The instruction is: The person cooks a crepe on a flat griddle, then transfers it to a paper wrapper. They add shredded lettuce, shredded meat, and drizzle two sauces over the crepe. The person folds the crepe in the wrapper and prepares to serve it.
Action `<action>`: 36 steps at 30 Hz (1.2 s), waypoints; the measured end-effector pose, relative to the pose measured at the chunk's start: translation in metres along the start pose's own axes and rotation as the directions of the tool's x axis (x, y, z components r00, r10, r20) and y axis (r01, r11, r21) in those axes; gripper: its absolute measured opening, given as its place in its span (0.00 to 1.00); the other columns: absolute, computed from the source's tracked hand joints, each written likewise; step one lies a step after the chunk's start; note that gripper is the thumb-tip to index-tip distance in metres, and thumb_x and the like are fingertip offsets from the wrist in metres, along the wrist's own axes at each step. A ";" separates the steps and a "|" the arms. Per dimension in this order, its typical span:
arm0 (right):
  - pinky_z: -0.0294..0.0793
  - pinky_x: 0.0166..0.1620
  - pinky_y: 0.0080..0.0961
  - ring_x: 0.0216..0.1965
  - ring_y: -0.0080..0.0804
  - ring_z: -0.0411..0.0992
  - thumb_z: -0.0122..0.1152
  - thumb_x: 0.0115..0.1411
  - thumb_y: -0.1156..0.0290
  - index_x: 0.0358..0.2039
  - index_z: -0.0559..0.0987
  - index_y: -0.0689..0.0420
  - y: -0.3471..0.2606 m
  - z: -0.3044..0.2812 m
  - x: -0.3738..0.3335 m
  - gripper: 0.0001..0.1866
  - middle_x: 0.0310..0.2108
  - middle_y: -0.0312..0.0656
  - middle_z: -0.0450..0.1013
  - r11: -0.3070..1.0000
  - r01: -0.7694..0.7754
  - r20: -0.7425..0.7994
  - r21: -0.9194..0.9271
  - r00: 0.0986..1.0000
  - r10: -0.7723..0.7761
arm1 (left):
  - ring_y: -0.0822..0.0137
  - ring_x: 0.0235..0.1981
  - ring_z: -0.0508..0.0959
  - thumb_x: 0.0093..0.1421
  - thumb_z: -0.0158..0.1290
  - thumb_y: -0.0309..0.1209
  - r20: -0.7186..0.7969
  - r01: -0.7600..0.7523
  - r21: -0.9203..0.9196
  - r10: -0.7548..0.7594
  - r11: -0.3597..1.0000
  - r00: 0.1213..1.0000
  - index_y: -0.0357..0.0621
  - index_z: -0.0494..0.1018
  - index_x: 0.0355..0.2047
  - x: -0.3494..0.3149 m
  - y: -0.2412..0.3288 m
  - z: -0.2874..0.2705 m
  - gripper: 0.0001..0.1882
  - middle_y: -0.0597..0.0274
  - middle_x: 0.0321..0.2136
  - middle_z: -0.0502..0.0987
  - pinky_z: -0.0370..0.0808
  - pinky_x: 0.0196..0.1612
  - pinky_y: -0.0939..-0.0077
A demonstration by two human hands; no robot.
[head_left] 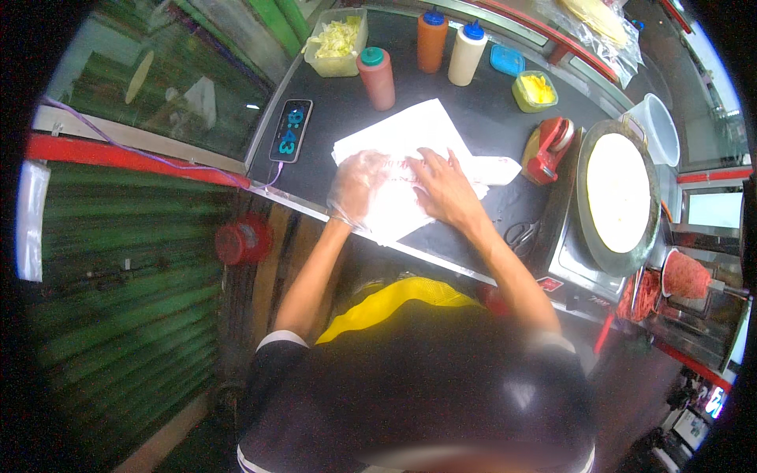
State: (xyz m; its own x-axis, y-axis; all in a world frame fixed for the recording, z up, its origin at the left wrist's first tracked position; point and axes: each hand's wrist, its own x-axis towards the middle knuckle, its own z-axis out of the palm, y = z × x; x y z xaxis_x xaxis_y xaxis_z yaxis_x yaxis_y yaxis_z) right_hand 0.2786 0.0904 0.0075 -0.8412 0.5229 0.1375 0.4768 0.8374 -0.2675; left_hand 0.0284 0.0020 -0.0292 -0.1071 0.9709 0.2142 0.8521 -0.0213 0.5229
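Note:
White printed paper sheets (418,130) lie overlapping on the black counter in front of me. My left hand (359,187), in a clear plastic glove, rests on their left side; its fingers are blurred. On the right side of the paper, my bare right hand (448,185) lies with its fingers spread. A folded white paper piece (497,169) sticks out beyond the right hand. To the right of it stands a red tape dispenser (548,150).
Behind the paper stand a red squeeze bottle (377,79), an orange one (432,43), a white one (467,55) and a tub of shredded cabbage (337,43). At left lies a phone (291,131) on a cable. A round griddle (587,189) at right bears a pale flatbread (619,193).

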 end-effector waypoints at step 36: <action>0.59 0.79 0.72 0.78 0.46 0.66 0.65 0.71 0.65 0.69 0.82 0.48 0.039 -0.037 -0.006 0.26 0.69 0.45 0.77 0.992 -0.009 0.248 0.124 0.968 -0.023 | 0.47 0.53 0.82 0.73 0.62 0.46 -0.164 0.042 0.001 -0.041 0.999 0.986 0.50 0.87 0.56 -0.063 0.034 0.005 0.19 0.50 0.51 0.85 0.79 0.57 0.48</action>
State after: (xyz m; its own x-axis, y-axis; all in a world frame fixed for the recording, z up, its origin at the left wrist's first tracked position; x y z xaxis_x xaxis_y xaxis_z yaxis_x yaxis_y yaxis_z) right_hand 0.3117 0.1254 0.0320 -0.8887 0.4479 -0.0977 0.4487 0.8063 -0.3853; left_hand 0.0666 -0.0586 -0.0287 -0.2249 0.9186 0.3250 0.8473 0.0196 0.5307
